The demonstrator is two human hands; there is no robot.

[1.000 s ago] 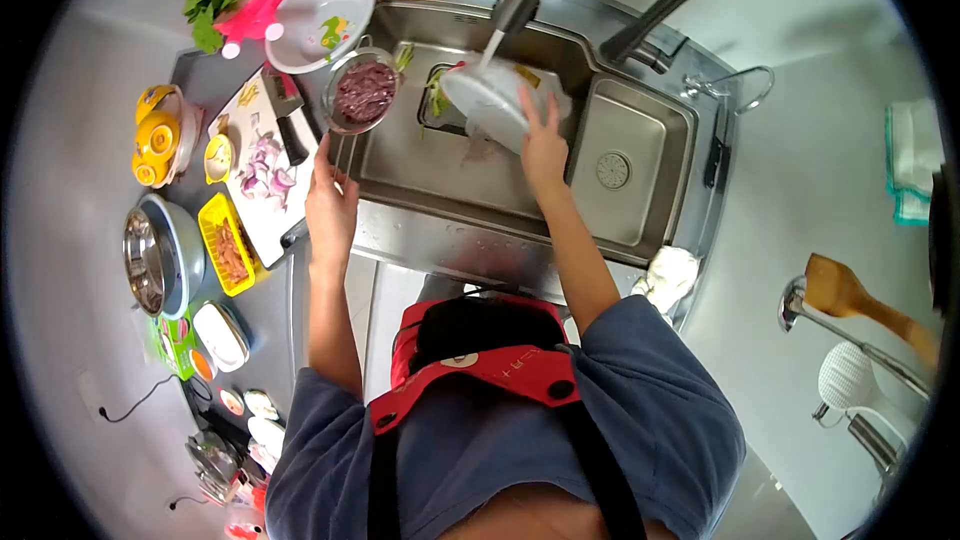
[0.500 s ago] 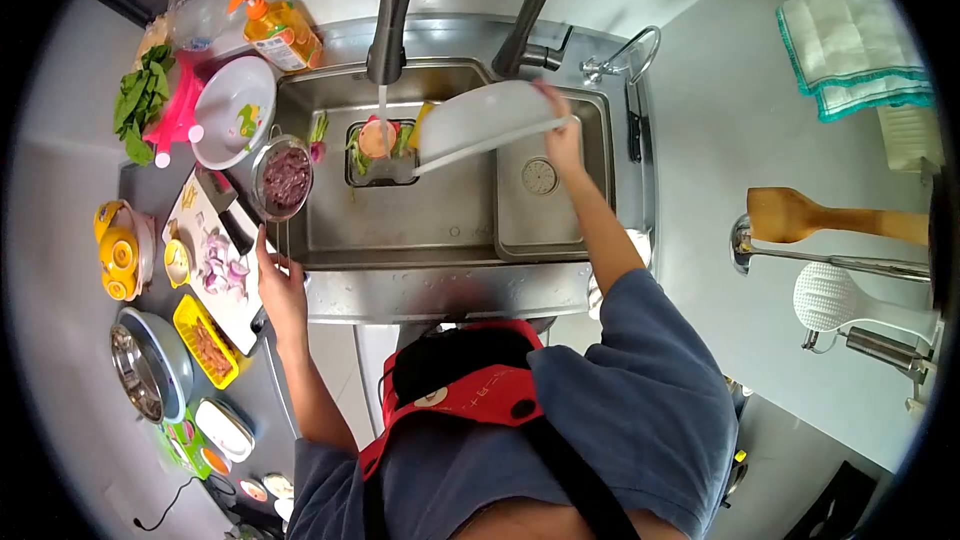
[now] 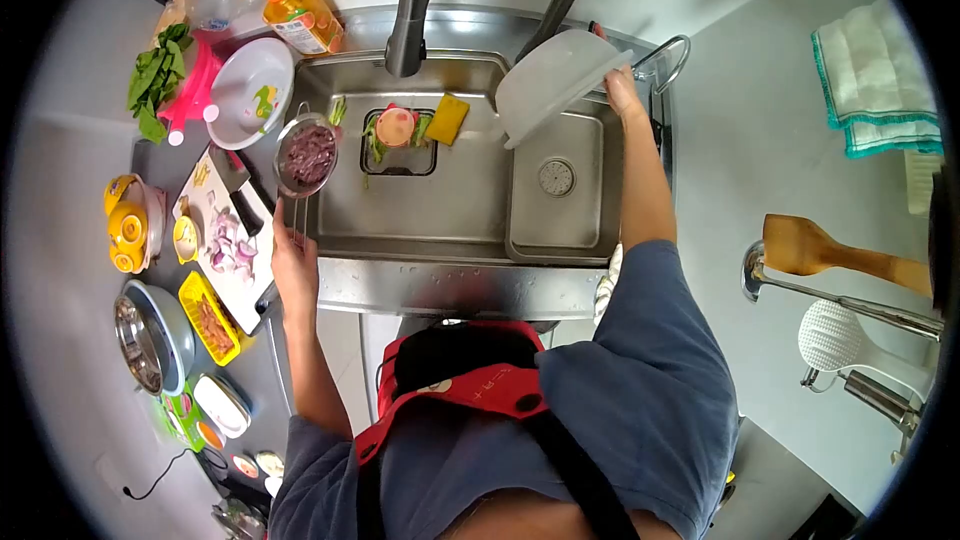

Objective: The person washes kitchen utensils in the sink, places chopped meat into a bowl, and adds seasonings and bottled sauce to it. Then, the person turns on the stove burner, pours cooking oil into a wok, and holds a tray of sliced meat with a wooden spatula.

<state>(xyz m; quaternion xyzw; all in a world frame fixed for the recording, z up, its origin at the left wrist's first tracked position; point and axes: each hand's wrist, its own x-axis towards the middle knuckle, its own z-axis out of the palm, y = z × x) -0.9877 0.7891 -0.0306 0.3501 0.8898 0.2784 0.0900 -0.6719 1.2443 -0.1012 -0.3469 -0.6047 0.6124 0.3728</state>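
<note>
Two things are held: centre-left of frame, my left hand (image 3: 293,265) curls closed round the strainer (image 3: 290,183), while upper right of centre my nearer right hand (image 3: 622,90) clasps the white bowl (image 3: 558,85), its long axis rising rightward to my grip.

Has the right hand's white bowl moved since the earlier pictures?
Yes, the white bowl has moved right, from over the large sink basin toward the small basin.

I saw room to reach in over the sink's (image 3: 430,225) front edge, but the strainer (image 3: 306,156) blocked its left edge, the faucet (image 3: 406,40) overhung the back, and the tilted white basin (image 3: 560,80) crowded the back right corner.
</note>
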